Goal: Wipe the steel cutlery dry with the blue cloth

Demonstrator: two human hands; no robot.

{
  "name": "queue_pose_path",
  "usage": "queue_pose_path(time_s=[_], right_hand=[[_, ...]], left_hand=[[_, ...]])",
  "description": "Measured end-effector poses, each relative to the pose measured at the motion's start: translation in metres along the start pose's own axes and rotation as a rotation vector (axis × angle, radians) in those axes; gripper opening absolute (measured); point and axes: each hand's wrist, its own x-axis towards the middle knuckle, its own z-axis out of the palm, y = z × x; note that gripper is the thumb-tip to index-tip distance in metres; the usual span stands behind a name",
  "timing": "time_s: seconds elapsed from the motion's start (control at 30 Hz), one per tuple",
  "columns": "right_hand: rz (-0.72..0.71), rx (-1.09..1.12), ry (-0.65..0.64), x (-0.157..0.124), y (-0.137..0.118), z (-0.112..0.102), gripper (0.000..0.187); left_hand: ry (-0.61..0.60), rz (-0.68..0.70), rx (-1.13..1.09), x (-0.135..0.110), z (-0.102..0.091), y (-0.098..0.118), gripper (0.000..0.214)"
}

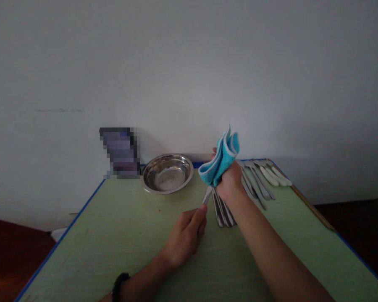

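My left hand (186,238) pinches the handle end of a metal utensil (207,195) low over the green table (113,235). My right hand (229,180) is closed around a blue cloth (221,160), which wraps the utensil's far end. A row of metal cutlery (224,212) lies on the table just under and behind my right wrist.
A steel bowl (167,173) stands at the back middle of the table. More cutlery, some with white handles (272,175), lies at the back right. A blurred dark object (121,152) leans on the white wall at the back left. The table has blue edges.
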Motion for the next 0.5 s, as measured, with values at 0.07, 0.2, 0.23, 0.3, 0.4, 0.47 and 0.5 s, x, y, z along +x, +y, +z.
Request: queue_pose_path(time_s=[0.07,0.2,0.23,0.3,0.4,0.47,0.5], right_hand=[[0.044,-0.061,0.008,-0.006,0.007,0.002,0.027],[0.105,-0.163,0.006,-0.014,0.013,0.004,0.04],[0.11,-0.182,-0.004,-0.014,0.013,0.003,0.041],[0.098,-0.232,-0.041,-0.013,0.014,0.001,0.041],[0.068,-0.292,-0.093,-0.009,0.012,-0.002,0.039],[0.072,-0.258,-0.093,-0.005,0.008,-0.003,0.036],[0.075,-0.222,-0.076,-0.004,0.005,-0.003,0.034]], left_hand=[[0.026,0.026,-0.028,0.002,0.0,-0.002,0.054],[0.056,0.061,-0.039,0.004,-0.001,-0.006,0.053],[0.06,0.06,-0.035,0.004,-0.001,-0.006,0.053],[0.067,0.06,0.002,0.004,-0.001,-0.006,0.053],[0.082,0.059,0.121,0.002,0.0,-0.003,0.052],[0.079,0.06,0.197,0.0,0.002,0.0,0.051],[0.072,0.061,0.228,-0.001,0.002,0.001,0.051]])
